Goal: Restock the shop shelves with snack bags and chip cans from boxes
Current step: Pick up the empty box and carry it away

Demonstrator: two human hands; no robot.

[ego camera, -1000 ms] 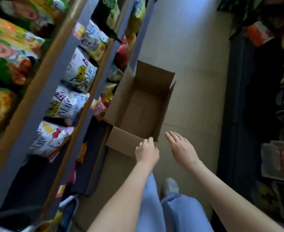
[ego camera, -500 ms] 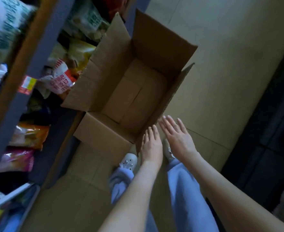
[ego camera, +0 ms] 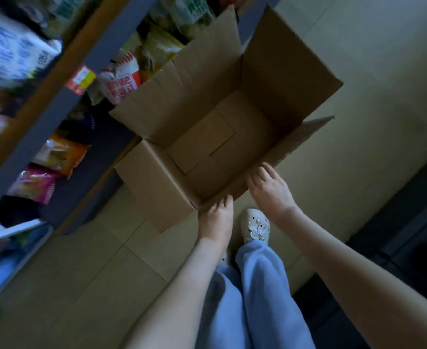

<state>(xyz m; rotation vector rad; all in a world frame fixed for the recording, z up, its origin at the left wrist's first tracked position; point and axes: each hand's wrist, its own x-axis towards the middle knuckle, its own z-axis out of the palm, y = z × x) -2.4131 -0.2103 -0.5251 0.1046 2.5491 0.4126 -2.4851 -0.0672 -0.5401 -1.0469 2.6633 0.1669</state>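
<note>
Shelves [ego camera: 43, 114] of snack bags [ego camera: 120, 84] stand left of the hands, and a white shoe [ego camera: 255, 227] shows between the wrists. The open cardboard box [ego camera: 282, 71] sits just ahead. The left hand [ego camera: 216, 217] and right hand [ego camera: 272, 192] reach forward, fingers loosely extended, fingertips touching its near rim.

Tiled floor [ego camera: 358, 71] carries an open cardboard box [ego camera: 282, 66], flaps spread, right beside the shelf unit [ego camera: 36, 132]; a white shoe [ego camera: 255, 226] stands near its corner. Snack bags [ego camera: 61, 152] lie on the shelves.
</note>
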